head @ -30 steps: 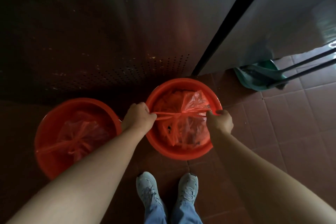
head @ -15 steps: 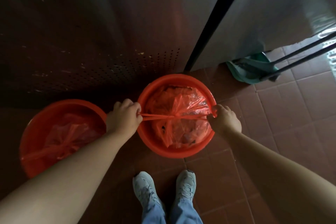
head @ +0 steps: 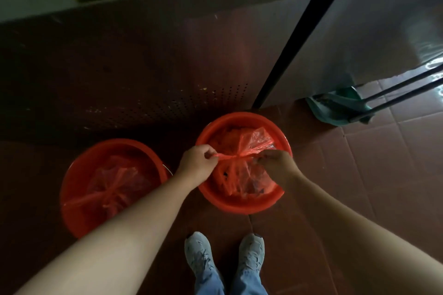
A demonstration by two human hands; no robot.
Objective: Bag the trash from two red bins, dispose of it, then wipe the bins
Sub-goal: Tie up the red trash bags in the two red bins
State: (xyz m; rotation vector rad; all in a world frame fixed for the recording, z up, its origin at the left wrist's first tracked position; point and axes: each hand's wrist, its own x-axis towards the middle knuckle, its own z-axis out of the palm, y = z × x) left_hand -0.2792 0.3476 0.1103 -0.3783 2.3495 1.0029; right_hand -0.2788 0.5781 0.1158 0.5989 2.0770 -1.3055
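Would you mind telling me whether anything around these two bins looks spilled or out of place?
Pale specks dot the perforated panel behind the left-hand red bin, like dried splashes. Otherwise nothing stands out.

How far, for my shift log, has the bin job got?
Done, it seems: the left bin's bag looks gathered and tied, lying inside the left bin. In hand: the left hand and right hand pinch twisted ends of the right bin's bag, pulling a knot over the right bin. Left: lifting both bags out, disposal, wiping both bins.
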